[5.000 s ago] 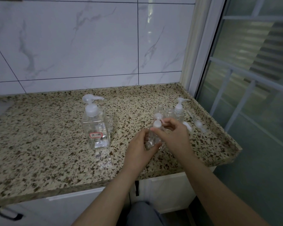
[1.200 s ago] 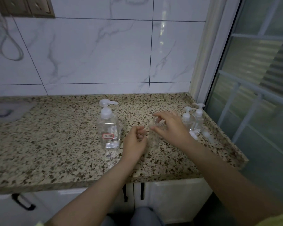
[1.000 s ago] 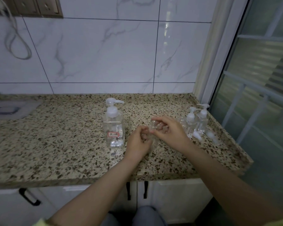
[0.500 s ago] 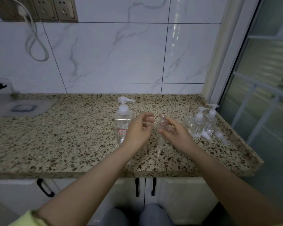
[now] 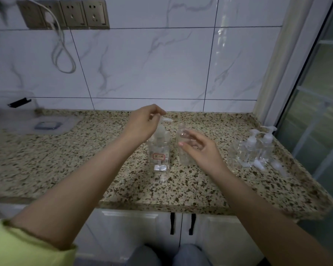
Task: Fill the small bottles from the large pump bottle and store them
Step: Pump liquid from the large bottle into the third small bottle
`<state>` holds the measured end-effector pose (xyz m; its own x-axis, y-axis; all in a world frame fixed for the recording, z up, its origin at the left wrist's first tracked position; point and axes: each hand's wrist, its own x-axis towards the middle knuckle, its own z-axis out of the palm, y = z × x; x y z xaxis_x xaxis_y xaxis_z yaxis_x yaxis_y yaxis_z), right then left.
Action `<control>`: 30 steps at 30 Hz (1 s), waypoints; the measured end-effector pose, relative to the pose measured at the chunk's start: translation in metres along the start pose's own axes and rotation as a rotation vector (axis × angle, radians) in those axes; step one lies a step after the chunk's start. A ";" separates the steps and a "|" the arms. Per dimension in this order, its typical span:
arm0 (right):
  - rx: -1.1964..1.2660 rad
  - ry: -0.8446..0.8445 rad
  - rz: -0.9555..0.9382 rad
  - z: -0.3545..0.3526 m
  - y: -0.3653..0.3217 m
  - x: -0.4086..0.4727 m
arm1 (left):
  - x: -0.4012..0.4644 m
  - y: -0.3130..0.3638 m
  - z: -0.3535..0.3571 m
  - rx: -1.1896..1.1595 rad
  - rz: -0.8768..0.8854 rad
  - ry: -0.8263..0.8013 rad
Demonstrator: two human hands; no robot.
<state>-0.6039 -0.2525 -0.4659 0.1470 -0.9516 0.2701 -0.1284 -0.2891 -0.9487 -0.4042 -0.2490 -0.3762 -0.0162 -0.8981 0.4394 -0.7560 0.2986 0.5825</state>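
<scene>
The large clear pump bottle [image 5: 160, 154] with a red label stands mid-counter. My left hand [image 5: 144, 123] hovers at its pump head [image 5: 164, 120], thumb and fingers curled together. A small pale piece shows between them, seemingly the small bottle's pump cap. My right hand [image 5: 202, 150] holds an uncapped small clear bottle [image 5: 182, 133] upright. Its mouth is just right of the pump spout. Two capped small bottles [image 5: 260, 146] stand at the right end beside an open one [image 5: 235, 150].
Loose white pump parts [image 5: 258, 165] lie on the granite counter [image 5: 85, 162] by the small bottles. A clear lidded box [image 5: 46, 124] sits far left. Wall sockets with a cable [image 5: 63, 54] hang above. A window [image 5: 315, 112] is at the right.
The small bottle's cap has come off. My left hand has risen to the big bottle's pump head, and my right hand has brought the open bottle next to the spout. The camera has tilted up.
</scene>
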 end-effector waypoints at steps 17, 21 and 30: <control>-0.019 0.064 -0.062 0.025 0.011 0.023 | 0.074 0.011 0.013 -0.217 -0.219 -0.207; 0.026 0.081 -0.113 0.031 0.014 0.025 | 0.090 0.010 0.028 -0.109 -0.231 -0.341; 0.154 0.142 -0.181 0.050 0.031 0.029 | 0.106 0.002 0.045 0.015 -0.255 -0.437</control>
<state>-0.5543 -0.2838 -0.4956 0.0135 -0.8943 0.4473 0.0394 -0.4465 -0.8939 -0.4371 -0.3581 -0.3595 -0.0997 -0.9940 -0.0450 -0.7806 0.0500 0.6230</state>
